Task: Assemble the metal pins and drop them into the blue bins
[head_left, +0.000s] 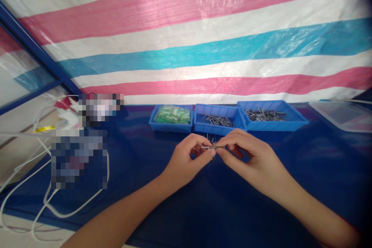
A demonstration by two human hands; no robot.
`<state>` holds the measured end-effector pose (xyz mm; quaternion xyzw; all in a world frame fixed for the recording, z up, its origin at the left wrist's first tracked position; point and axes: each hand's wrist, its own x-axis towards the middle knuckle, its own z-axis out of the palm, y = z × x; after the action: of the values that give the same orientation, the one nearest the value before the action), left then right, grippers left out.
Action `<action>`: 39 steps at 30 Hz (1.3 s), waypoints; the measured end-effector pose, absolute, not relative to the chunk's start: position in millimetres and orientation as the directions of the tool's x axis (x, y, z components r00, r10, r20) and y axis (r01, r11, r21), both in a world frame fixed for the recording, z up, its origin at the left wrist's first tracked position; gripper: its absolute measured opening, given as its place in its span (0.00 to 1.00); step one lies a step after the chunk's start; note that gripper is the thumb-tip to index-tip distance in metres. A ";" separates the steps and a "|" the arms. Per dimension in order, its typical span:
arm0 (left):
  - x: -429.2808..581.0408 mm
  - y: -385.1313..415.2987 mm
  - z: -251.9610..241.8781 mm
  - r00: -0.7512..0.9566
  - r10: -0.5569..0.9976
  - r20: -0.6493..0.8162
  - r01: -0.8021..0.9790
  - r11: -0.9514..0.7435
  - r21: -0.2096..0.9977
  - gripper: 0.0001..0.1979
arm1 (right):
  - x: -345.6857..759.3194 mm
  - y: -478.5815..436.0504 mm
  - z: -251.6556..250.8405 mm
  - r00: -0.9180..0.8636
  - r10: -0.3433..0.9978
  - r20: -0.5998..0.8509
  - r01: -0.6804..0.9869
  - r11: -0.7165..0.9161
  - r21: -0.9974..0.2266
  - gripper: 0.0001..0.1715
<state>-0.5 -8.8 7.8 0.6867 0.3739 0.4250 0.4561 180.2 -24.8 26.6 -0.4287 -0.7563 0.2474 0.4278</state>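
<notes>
Level in front of me, a thin metal pin [205, 147] lies between my fingertips, with a small wider piece near its middle. My left hand [190, 155] pinches it from the left, thumb and index finger closed around its middle. From the right, the closed thumb and fingertips of my right hand [247, 153] grip its other end. Just behind my fingertips, several loose metal pins [209, 137] lie on the dark blue table [215, 209], partly hidden. Beyond them, a blue bin [219, 127] holds similar thin metal pins.
To its right, another blue bin [279, 126] contains short metal pieces. The left blue bin [171, 127] holds a clear bag of green and white pieces [173, 114]. A clear plastic lid [343, 116] lies far right. White cables [69, 215] loop along the left side.
</notes>
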 end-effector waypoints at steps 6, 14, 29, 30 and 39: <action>-0.1 -10.2 11.9 0.342 0.913 0.224 0.147 -0.288 0.946 0.07 | 182.2 -22.1 25.4 -0.285 0.873 0.396 0.432 0.485 -0.760 0.06; -2.8 -7.6 7.4 0.345 0.919 0.191 0.173 -0.262 0.949 0.10 | 184.6 -15.0 26.9 -0.241 0.884 0.402 0.459 0.468 -0.755 0.09; -2.1 -3.9 1.6 0.649 0.715 0.260 0.576 -0.685 0.447 0.14 | 334.0 53.0 2.5 0.246 0.761 0.600 0.969 -0.217 -0.122 0.25; -2.5 -3.6 -1.0 0.673 0.698 0.243 0.599 -0.708 0.373 0.14 | 332.3 51.6 2.8 0.238 0.760 0.605 0.969 -0.225 -0.099 0.26; -3.7 3.2 -10.4 0.747 0.617 0.247 0.602 -0.786 0.142 0.08 | 253.0 21.2 21.8 -0.057 0.776 0.628 0.936 0.260 -0.237 0.14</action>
<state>-3.7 3.2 -10.4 0.9342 0.3263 0.1416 0.0267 253.0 21.2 21.8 -0.5968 -0.7172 -0.1179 0.3399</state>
